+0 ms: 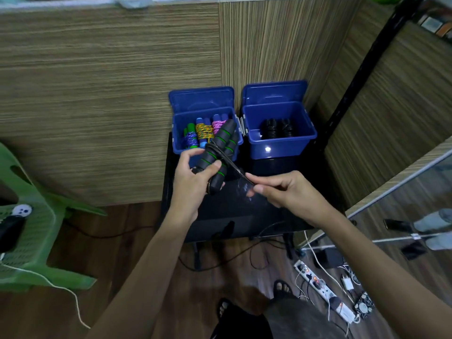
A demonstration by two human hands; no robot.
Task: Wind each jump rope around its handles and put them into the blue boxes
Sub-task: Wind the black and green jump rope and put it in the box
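The left hand [193, 177] gripped two black handles [220, 152] with green rings, held side by side and tilted up toward the left box [179, 128]. Its thumb lay across the near handle and its fingers curled behind. A black rope [230, 162] looped round the handles just above the thumb and ran down to the right, where the right hand [281, 189] pinched it between thumb and forefinger. The other fingers of that hand were curled loosely. The rope between the two hands was taut and blurred.

Both hands hovered over a dark glossy surface [220, 216]. At its far edge stood two blue boxes, side by side and near each other, lids open and leaning back against a wood-grain wall [110, 94]. The left box held wound ropes with coloured handles: a purple bundle [191, 139], a yellow one [204, 130] and a pink one [218, 124]. The handles in the left hand partly hid that box's front right corner. The right box [281, 148] held black wound ropes [277, 129].

A green chair [36, 216] stood on the floor to the left. A white power strip [320, 287] with plugs and cables lay on the floor to the right, beside the person's sandalled feet [281, 287].
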